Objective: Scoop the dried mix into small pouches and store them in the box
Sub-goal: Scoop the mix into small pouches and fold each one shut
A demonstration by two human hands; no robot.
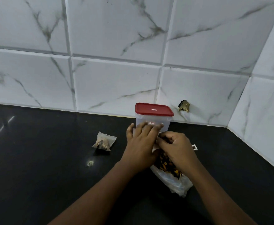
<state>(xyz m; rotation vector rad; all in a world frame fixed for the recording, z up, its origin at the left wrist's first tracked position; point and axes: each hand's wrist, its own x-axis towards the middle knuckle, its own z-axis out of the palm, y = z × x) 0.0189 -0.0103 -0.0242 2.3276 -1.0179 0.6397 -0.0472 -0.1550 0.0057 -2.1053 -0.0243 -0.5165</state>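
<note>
The box (pixel 164 121), red lid (pixel 154 108) on, stood on the black counter (pixel 52 159). Just in front of it the left hand (pixel 141 143) lay with fingers (pixel 149 127) straight and apart, while the right hand (pixel 177 146) curled its fingers on a pale pouch (pixel 155 147). The bag (pixel 175 182) of dried mix (pixel 165 164) lay nearer than the box, a filled pouch (pixel 104 142) to its left.

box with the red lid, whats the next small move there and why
Probably lift the red lid off the box. It sits closed, while a filled pouch lies on the counter outside it, so nothing can go in yet. The left hand, fingers straight, lies right in front of the box.
</note>
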